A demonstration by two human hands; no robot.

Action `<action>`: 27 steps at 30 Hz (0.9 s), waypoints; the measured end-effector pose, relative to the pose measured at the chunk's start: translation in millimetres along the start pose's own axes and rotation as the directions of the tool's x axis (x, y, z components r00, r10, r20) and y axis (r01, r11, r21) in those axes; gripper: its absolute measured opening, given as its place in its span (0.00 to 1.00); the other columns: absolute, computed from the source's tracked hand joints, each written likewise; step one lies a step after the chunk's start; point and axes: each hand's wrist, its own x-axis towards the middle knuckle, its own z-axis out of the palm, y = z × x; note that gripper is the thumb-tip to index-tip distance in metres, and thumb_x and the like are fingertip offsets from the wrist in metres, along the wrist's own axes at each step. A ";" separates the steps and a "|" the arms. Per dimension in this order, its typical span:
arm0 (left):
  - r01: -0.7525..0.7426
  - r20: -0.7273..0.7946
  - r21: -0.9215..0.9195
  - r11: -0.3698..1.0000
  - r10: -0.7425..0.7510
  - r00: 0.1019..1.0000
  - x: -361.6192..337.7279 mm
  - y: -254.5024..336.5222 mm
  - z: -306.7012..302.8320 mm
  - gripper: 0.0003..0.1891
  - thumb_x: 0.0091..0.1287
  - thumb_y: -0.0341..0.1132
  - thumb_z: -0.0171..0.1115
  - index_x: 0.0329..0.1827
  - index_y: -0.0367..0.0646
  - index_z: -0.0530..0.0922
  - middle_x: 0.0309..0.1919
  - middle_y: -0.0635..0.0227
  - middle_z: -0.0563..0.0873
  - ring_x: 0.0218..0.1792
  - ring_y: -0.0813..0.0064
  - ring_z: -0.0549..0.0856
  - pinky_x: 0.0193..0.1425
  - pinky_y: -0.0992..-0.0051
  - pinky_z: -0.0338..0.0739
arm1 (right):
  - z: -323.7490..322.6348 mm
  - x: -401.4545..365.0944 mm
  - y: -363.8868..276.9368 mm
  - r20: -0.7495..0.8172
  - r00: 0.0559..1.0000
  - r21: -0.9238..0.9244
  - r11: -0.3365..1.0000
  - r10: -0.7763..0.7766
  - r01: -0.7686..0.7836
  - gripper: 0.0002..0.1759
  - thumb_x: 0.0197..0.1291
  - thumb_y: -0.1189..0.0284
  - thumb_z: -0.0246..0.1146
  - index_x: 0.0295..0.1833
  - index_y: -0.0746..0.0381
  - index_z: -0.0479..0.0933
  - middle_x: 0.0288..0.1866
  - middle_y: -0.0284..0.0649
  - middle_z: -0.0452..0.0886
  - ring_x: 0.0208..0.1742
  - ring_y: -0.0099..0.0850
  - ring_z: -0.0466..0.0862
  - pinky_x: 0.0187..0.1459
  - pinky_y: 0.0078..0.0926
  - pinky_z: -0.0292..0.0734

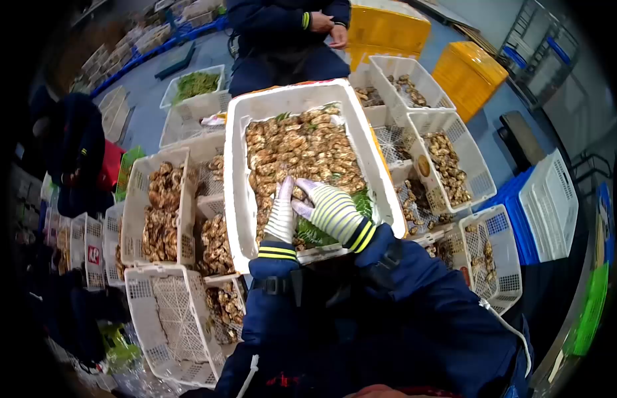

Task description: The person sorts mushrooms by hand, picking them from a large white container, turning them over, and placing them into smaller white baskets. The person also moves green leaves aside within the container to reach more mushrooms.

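Note:
A white foam box (234,166) stands in front of me, packed with rows of brown and cream mushrooms (302,146). Green fern leaves (315,233) lie in its near right corner. Both my hands wear striped gloves and meet over the near middle of the rows. My left hand (280,215) has its fingers close together, pressed on a mushroom at the fingertips. From the right, my right hand (336,209) closes thumb and fingers around the same small mushroom, which is mostly hidden between the hands.
White plastic baskets of mushrooms (166,219) flank the box on the left, with another mushroom basket (447,166) on the right. A person (282,40) sits across from me, hands together. Yellow boxes (469,76) and a basket of green leaves (197,86) are farther back.

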 end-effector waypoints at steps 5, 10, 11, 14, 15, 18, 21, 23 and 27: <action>0.052 0.122 0.149 0.987 -0.071 0.990 6.4 -14.9 -0.1 0.53 0.68 0.56 0.65 0.81 0.33 0.42 0.69 0.60 0.71 0.68 0.71 0.71 0.72 0.72 0.63 | -35.0 1.4 6.4 0.171 0.981 0.034 0.995 0.089 -0.096 0.28 0.68 0.55 0.57 0.65 0.63 0.75 0.57 0.53 0.81 0.57 0.50 0.81 0.59 0.42 0.75; 0.122 0.035 0.052 0.991 -0.124 0.992 -18.0 0.4 29.1 0.33 0.70 0.43 0.67 0.75 0.53 0.62 0.58 0.62 0.80 0.45 0.71 0.85 0.49 0.64 0.85 | -102.5 -6.2 56.2 -0.344 0.930 0.250 0.967 0.131 -0.043 0.27 0.72 0.52 0.58 0.59 0.67 0.78 0.44 0.47 0.85 0.44 0.40 0.84 0.49 0.35 0.79; 0.129 0.057 0.058 0.990 -0.132 0.990 -16.4 0.6 26.7 0.29 0.70 0.41 0.66 0.72 0.51 0.65 0.55 0.63 0.82 0.43 0.72 0.86 0.46 0.66 0.86 | -122.2 -14.0 79.4 -0.420 0.887 0.245 0.965 0.189 -0.090 0.27 0.71 0.53 0.60 0.58 0.67 0.79 0.40 0.43 0.85 0.38 0.34 0.84 0.45 0.30 0.80; 0.162 0.005 0.006 0.987 -0.162 0.987 -8.7 -4.9 19.0 0.14 0.71 0.33 0.64 0.57 0.42 0.75 0.47 0.63 0.86 0.36 0.73 0.86 0.36 0.74 0.87 | -130.3 -39.8 191.3 -0.302 0.789 0.855 0.519 0.536 -0.025 0.26 0.68 0.51 0.63 0.54 0.64 0.80 0.40 0.40 0.85 0.35 0.33 0.84 0.38 0.32 0.80; 0.198 -0.004 -0.031 0.980 -0.198 0.980 -11.6 0.6 27.2 0.14 0.71 0.34 0.64 0.56 0.41 0.75 0.47 0.60 0.86 0.36 0.72 0.86 0.38 0.73 0.88 | -119.0 -46.4 232.8 -0.190 0.788 0.975 0.209 0.586 0.080 0.24 0.68 0.52 0.64 0.53 0.63 0.80 0.37 0.36 0.83 0.33 0.30 0.83 0.34 0.30 0.79; 0.259 0.070 -0.057 0.964 -0.255 0.965 -7.4 0.1 23.0 0.18 0.70 0.41 0.65 0.56 0.41 0.77 0.49 0.58 0.86 0.41 0.69 0.86 0.43 0.70 0.88 | -71.3 -71.8 287.5 -0.026 0.677 0.981 -0.112 0.736 0.160 0.26 0.67 0.50 0.64 0.59 0.58 0.74 0.42 0.37 0.80 0.34 0.32 0.80 0.30 0.32 0.76; 0.267 0.056 -0.191 0.944 -0.261 0.964 -5.6 0.1 22.9 0.21 0.70 0.41 0.65 0.58 0.35 0.76 0.55 0.55 0.84 0.47 0.65 0.86 0.52 0.64 0.86 | -43.1 -83.7 333.9 0.236 0.571 0.970 -0.226 0.787 -0.090 0.23 0.67 0.49 0.62 0.56 0.56 0.77 0.49 0.39 0.81 0.35 0.34 0.81 0.39 0.33 0.79; 0.156 0.016 -0.230 0.961 -0.157 0.988 -8.6 -0.6 26.0 0.24 0.70 0.45 0.65 0.61 0.40 0.72 0.55 0.54 0.83 0.48 0.61 0.86 0.53 0.60 0.86 | -29.0 -92.1 336.9 0.238 0.620 0.914 0.043 0.747 -0.402 0.28 0.67 0.47 0.59 0.60 0.59 0.79 0.44 0.44 0.86 0.48 0.40 0.82 0.52 0.38 0.76; 0.229 0.108 -0.471 0.852 -0.202 0.974 -3.7 12.2 26.9 0.32 0.71 0.57 0.59 0.66 0.40 0.69 0.53 0.50 0.81 0.48 0.56 0.85 0.54 0.53 0.84 | 17.9 -79.1 410.7 0.142 0.680 0.491 0.546 0.719 -0.679 0.23 0.69 0.51 0.60 0.49 0.62 0.81 0.48 0.44 0.84 0.49 0.36 0.83 0.53 0.36 0.77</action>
